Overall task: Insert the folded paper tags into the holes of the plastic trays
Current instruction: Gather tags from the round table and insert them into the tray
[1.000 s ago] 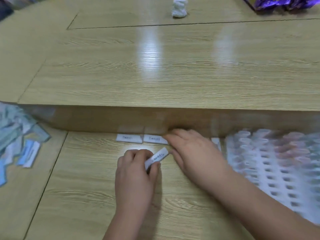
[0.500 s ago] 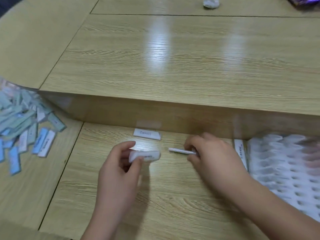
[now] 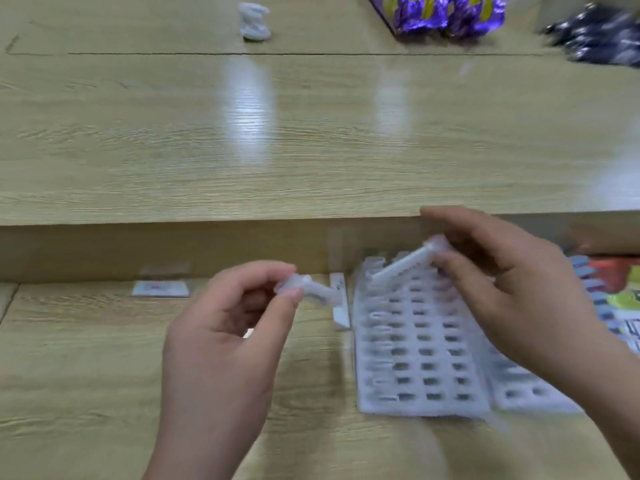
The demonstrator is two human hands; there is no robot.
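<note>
Pinching one folded paper tag (image 3: 317, 292) between the thumb and curled forefinger of the left hand (image 3: 225, 344), with the remaining fingers curled toward the palm. Holding this tag raised above the lower table surface (image 3: 86, 375), its free end pointing right toward the white plastic tray (image 3: 381, 405) and stopping short of the tray's left edge.

Pinching a second folded tag (image 3: 403, 266) between the thumb and fingertips of the right hand (image 3: 516, 299). Holding it tilted, low end pointing down-left over the far left corner of the tray, close to the first rows of holes; not possible to tell through the blur whether touching the tray or hovering just above.

Noting the tray lying flat on the lower table surface, close to the step up to the raised table level (image 3: 242, 150), with a grid of slotted holes across its top. Noting a second tray (image 3: 526, 396) just beside it on the right, partly hidden under the right forearm.

Noting a spare tag (image 3: 341, 306) lying just beside the left edge of the first tray, lengthwise along it, and a flat printed tag (image 3: 161, 289) lying farther left at the foot of the step, well apart from both hands.

Noting, on the raised level, a crumpled white object (image 3: 254, 22), a purple package (image 3: 446, 12) and blurred dark items (image 3: 602, 36) at the far right; colourful printed items (image 3: 623, 306) lying right of the trays.
</note>
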